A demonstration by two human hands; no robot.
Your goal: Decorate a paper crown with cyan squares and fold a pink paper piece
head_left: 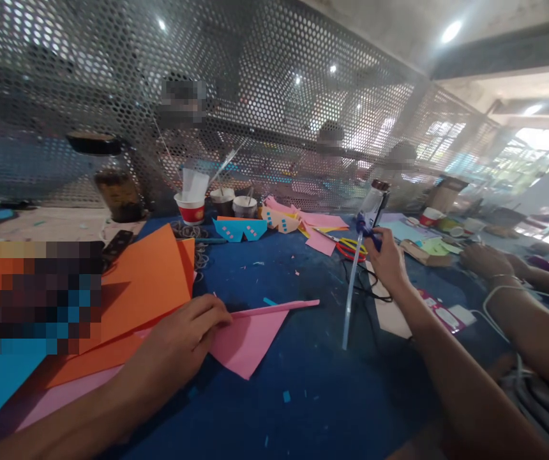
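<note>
My left hand (191, 335) is closed on a piece of pink paper (250, 342), its fingers pinching the left end. The paper's upper edge is folded or rolled into a narrow strip that runs to the right; the lower part hangs down to a point. My right hand (389, 260) grips a small blue glue gun (364, 225), held above the table. From the gun a long translucent glue stick (351, 297) slants down toward me. Its black cord (375, 294) loops on the table beneath. My fingers partly hide the gun.
Orange sheets (147, 287) lie at left. Along the perforated metal screen (274, 108) stand a red cup (191, 209), a dark-lidded jar (114, 182) and a blue paper cutout (240, 230). Scissors (351, 249) lie near the cord. Another person's arm (518, 306) reaches in at right.
</note>
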